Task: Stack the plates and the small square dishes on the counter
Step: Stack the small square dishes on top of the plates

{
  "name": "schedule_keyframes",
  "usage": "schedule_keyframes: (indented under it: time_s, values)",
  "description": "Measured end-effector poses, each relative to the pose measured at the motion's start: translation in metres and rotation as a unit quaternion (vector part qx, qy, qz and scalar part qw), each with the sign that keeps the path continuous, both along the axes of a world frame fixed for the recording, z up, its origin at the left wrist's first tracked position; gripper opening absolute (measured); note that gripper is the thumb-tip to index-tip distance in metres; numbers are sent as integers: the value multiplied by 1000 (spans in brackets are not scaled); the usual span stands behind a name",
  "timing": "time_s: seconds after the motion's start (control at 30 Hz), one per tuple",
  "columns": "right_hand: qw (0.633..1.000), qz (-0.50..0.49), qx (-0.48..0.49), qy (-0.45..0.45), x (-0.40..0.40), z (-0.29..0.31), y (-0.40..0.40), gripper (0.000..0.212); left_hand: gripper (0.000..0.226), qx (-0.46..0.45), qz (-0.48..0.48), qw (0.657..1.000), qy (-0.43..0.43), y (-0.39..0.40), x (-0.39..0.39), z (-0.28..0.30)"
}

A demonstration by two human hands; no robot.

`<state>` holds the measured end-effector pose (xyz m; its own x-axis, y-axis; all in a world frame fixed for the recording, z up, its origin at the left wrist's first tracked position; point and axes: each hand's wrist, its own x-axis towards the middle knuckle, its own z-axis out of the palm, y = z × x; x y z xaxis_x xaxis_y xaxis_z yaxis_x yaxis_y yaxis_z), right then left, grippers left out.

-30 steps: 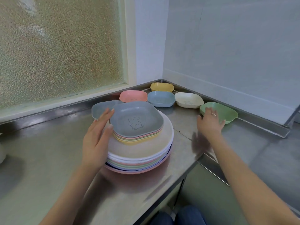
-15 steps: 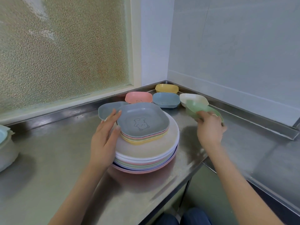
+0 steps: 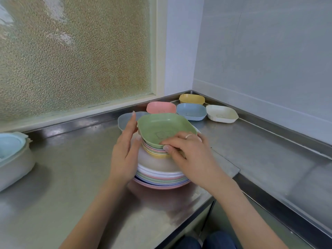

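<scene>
A: Far left?

B: A pale tub (image 3: 14, 159) with a light blue lid sits on the steel counter (image 3: 71, 186), well apart from the rest. Frosted window (image 3: 71, 56) behind it.

A: Then the left hand?

B: The left hand (image 3: 125, 151) stands on edge, fingers straight and held together, flat against the left side of the square-dish stack (image 3: 156, 151). Its fingertips reach up beside the green dish (image 3: 165, 128). It grips nothing.

A: What is behind those fingers?

B: A grey dish (image 3: 124, 119) on the counter, partly hidden by them and by the green dish.

A: And the green dish?

B: On top of the square-dish stack, tilted, near edge low. That stack sits on the round plates (image 3: 161, 177), which lie on the counter near its front edge.

A: Right hand?

B: The right hand (image 3: 190, 155) pinches the green dish's near rim, thumb inside, fingers curled underneath. A ring shows on one finger.

A: Has the dish settled flat?

B: I cannot tell whether it rests fully on the stack.

A: Further right?

B: Four dishes lie loose in the corner: pink (image 3: 161, 107), yellow (image 3: 191, 99), blue (image 3: 191, 111), and cream (image 3: 221, 113) furthest right, close together by the wall (image 3: 269, 60).
</scene>
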<state>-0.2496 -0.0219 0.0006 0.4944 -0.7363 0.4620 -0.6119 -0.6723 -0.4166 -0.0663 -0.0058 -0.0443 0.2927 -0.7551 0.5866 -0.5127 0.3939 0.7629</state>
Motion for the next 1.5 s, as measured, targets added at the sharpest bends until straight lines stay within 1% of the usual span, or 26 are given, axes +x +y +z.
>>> schedule_keyframes:
  time_s: [0.07,0.13,0.2,0.23,0.27,0.33,0.37,0.4,0.43,0.5,0.57,0.6,0.63,0.7,0.8,0.87,0.93,0.97,1.03,1.17,1.23,1.3,1.37,1.5]
  values:
    - [1000,-5,1,-2,-3,1,-1,37,45,-8,-3,1000,0,-1,1,-1]
    - [999,-17,-17,-31,-5,7,-4,43,44,-10,-4,1000,5,-2,1,-2]
    - [997,-46,-36,-54,-6,12,-12,42,41,-10,-5,1000,5,-3,0,-2]
    - [996,-59,-31,-55,-6,13,-18,42,40,-7,-5,1000,4,-3,0,-2]
    - [997,-69,-18,-42,-6,13,-23,43,39,-4,-4,1000,5,-3,0,-3]
    - [997,-72,17,11,-5,6,-31,46,38,-3,-3,1000,8,-4,1,-4]
    - [997,-65,26,23,-4,2,-34,48,39,-5,-2,1000,9,-4,2,-4]
    - [998,-53,31,16,-4,-1,-35,47,40,-7,-2,1000,9,-4,2,-5]
    - [998,-39,40,-15,-4,-2,-36,44,41,-8,-2,1000,11,-4,2,-4]
    - [990,-10,70,-124,-6,0,-41,34,42,-7,0,1000,12,-4,2,-4]
    - [976,-24,53,-212,-10,3,-55,29,44,-12,5,1000,12,-2,0,-4]
    - [972,-50,35,-226,-12,2,-67,28,45,-19,12,1000,16,-2,0,-6]
    - [972,-81,20,-220,-14,0,-83,28,44,-27,17,999,26,-2,1,-9]
    - [976,-131,5,-171,-20,-8,-122,27,46,-43,23,998,37,-5,6,-16]
    - [982,-169,35,-71,-31,-24,-175,32,47,-51,30,998,25,-10,13,-23]
    - [978,-197,58,27,-32,-35,-200,40,46,-49,29,998,28,-11,15,-23]
    - [965,-213,84,130,-29,-45,-213,46,47,-49,25,998,20,-12,16,-24]
    - [958,-215,95,161,-27,-49,-217,48,49,-50,23,998,15,-12,17,-25]
    - [954,-222,101,174,-24,-57,-223,49,50,-48,27,998,10,-14,18,-28]
    - [955,-245,24,164,-22,-66,-228,40,51,-46,37,998,4,-16,20,-31]
    - [959,-239,4,154,-22,-67,-225,29,51,-48,32,998,5,-16,21,-32]
    - [963,-236,-11,127,-24,-67,-222,23,51,-48,32,998,5,-16,21,-32]
    - [972,-226,-23,68,-27,-63,-216,26,47,-49,31,998,11,-16,20,-31]
    - [979,-172,-36,-102,-25,-37,-195,25,37,-52,35,998,17,-14,17,-28]
